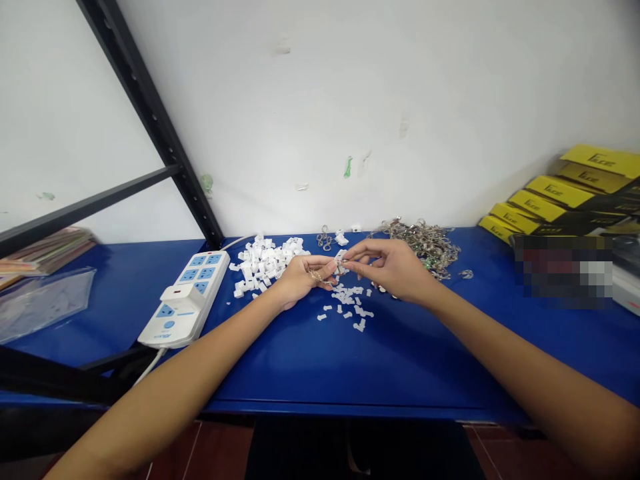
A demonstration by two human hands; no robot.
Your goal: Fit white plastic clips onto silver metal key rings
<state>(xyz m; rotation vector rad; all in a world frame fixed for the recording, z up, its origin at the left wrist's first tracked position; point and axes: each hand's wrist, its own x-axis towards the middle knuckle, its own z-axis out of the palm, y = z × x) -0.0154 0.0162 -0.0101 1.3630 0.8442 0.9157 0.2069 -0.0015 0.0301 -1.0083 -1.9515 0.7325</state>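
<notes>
My left hand (303,279) is closed around a short metal keychain (319,275), whose gold-silver links lie over the fingers. Thumb and fingers of my right hand (387,265) pinch at a small piece (340,261), pale and shiny, right at the left fingertips; its exact shape is too small to tell. Under both hands lie small flat white plastic pieces (350,300), scattered on the blue tabletop (300,367). Beside my left hand is a heap of white plastic blocks (263,261). A pile of metal keychains (430,243) sits behind my right hand.
A white power strip (187,293) with a plugged-in adapter lies left, by a black metal shelf frame (150,113). Yellow-and-black boxes (555,197) are stacked at right. A few metal clasps (324,239) lie near the wall. Papers (55,250) and a clear plastic bag (50,300) rest far left.
</notes>
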